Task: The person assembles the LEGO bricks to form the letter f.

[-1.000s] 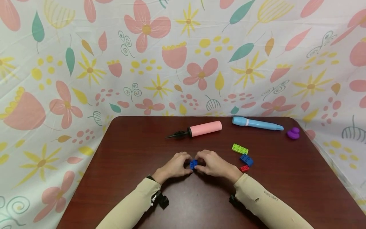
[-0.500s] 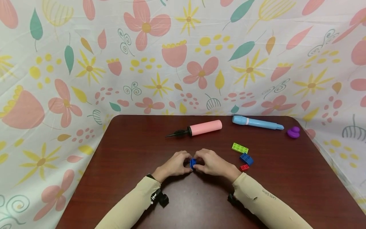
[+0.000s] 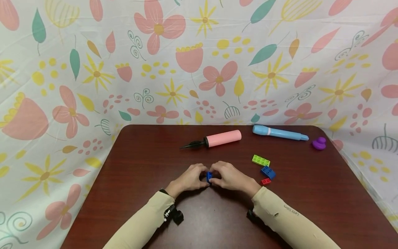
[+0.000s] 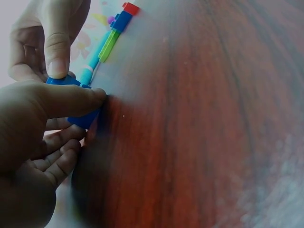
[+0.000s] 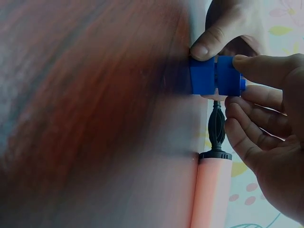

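Observation:
Two small blue building bricks are between my hands at the middle of the table. My left hand (image 3: pixel 191 178) pinches the lower blue brick (image 5: pixel 202 77) between thumb and fingers, close to the tabletop. Just above it, my right hand (image 3: pixel 231 178) pinches the upper blue brick (image 5: pixel 229 76), whose studs point up. A narrow gap shows between the two bricks in the right wrist view, bridged in part by studs; whether they are joined is unclear. In the left wrist view, my left thumb hides much of the lower brick.
Right of my hands lie a lime green brick (image 3: pixel 261 160), a larger blue brick (image 3: pixel 268 172) and a red brick (image 3: pixel 265 181). Farther back are a pink hand pump (image 3: pixel 223 138), a light blue pump-like tube (image 3: pixel 280 133) and a purple knobbed object (image 3: pixel 319 143). A floral cloth hangs behind the table.
The upper blue brick has shifted slightly left over the lower one, and fewer studs show now. My right hand has moved slightly left with it; my left hand has barely moved.

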Demonstrator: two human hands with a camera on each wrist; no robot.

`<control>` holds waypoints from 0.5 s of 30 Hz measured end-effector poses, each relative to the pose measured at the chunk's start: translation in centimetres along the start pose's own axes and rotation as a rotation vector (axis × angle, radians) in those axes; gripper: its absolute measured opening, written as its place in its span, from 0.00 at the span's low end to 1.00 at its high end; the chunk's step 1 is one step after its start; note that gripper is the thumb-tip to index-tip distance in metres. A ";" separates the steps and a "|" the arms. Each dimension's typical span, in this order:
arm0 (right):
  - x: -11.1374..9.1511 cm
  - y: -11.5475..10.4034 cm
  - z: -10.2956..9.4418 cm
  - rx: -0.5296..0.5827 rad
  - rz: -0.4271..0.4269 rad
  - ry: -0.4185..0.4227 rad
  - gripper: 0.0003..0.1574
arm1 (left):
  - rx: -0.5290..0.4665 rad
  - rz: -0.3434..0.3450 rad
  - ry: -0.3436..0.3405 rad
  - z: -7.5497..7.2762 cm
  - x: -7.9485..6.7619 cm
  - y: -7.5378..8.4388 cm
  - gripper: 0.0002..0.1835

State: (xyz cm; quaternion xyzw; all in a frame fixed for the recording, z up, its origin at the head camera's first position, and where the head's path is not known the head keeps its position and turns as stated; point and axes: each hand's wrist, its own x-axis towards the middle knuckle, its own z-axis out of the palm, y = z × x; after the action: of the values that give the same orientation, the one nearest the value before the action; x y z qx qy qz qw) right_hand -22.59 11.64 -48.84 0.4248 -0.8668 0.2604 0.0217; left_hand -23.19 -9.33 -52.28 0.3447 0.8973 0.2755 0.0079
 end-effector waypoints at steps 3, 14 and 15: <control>0.1 0.0 0.0 -0.003 -0.008 0.004 0.12 | -0.005 -0.002 -0.001 0.0 0.0 0.1 0.20; 0.1 -0.1 0.1 0.005 -0.005 0.000 0.12 | -0.003 -0.024 -0.021 -0.1 -0.1 0.2 0.20; 0.1 -0.1 0.1 0.004 -0.005 0.002 0.12 | -0.002 -0.024 -0.020 -0.1 -0.1 0.2 0.20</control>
State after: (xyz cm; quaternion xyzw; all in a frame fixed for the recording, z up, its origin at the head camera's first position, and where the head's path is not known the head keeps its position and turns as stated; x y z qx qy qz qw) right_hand -22.56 11.46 -48.85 0.4267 -0.8651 0.2626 0.0224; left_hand -23.05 -9.32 -52.07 0.3366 0.9010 0.2729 0.0208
